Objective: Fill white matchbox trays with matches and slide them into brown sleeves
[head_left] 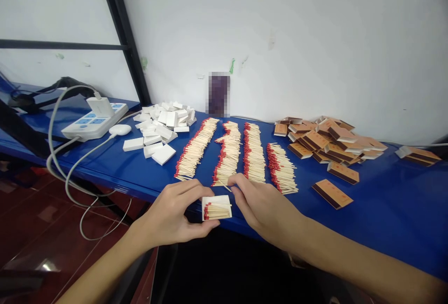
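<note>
My left hand (175,213) is closed on a white matchbox tray (219,199) at the table's front edge, thumb below and fingers above. Inside the tray lie several red-tipped matches (217,211), heads to the left. Just above its right side, my right hand (268,203) pinches a match (227,188) between thumb and forefinger. Beyond the hands, loose matches lie in several long rows, among them a left row (198,148), a middle row (227,155) and a short right row (283,169). The right hand's fingers are beside the near end of the middle row.
White empty trays (163,124) are heaped at the back left. Orange-brown matchbox sleeves (325,138) form a pile on the right, with a single sleeve (332,194) nearer me. A power strip (94,122) with white cables stands at far left. Behind the blue table (392,210) is a white wall.
</note>
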`<state>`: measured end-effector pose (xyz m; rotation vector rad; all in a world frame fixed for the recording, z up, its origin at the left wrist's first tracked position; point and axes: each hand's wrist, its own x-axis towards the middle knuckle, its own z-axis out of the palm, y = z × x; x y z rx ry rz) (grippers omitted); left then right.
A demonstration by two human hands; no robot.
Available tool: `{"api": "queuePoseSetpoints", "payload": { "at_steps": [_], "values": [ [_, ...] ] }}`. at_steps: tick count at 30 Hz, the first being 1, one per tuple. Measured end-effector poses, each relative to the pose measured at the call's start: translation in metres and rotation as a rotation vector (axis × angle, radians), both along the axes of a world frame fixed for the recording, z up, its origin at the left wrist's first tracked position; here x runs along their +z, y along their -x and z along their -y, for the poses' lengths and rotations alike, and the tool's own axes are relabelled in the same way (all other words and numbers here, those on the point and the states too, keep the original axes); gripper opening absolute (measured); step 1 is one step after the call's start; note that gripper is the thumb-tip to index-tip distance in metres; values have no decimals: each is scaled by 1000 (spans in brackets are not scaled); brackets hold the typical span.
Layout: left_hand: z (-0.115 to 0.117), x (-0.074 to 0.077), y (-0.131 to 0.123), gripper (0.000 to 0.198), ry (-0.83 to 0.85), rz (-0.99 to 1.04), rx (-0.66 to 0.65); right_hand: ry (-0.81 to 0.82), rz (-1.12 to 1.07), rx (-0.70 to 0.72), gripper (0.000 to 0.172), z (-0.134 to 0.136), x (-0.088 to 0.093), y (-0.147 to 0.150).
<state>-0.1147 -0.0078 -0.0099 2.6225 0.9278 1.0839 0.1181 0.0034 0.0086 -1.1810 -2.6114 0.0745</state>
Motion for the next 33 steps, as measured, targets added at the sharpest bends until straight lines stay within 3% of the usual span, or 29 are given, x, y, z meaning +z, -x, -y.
{"api": "queuePoseSetpoints", "payload": {
  "at_steps": [8, 16, 20, 25, 28, 33],
  "values": [
    [0, -1, -1, 29, -10, 6, 3, -22, 299, -73, 14, 0, 5, 8],
    [1, -1, 1, 28, 1, -7, 2, 101, 267, -117, 10, -3, 7, 9],
    [1, -2, 1, 28, 7, -9, -2, 137, 113, -145, 11, -3, 7, 3],
    [1, -2, 0, 30, -11, 5, 9, 146, -178, 64, 11, 1, 6, -6],
    [1, -1, -1, 27, -10, 10, 11, 86, -120, 172, 10, 4, 3, -6],
    [1, 0, -2, 25, 7, 3, 14, 2, -21, 178, 10, 5, -2, -4]
  ]
}}
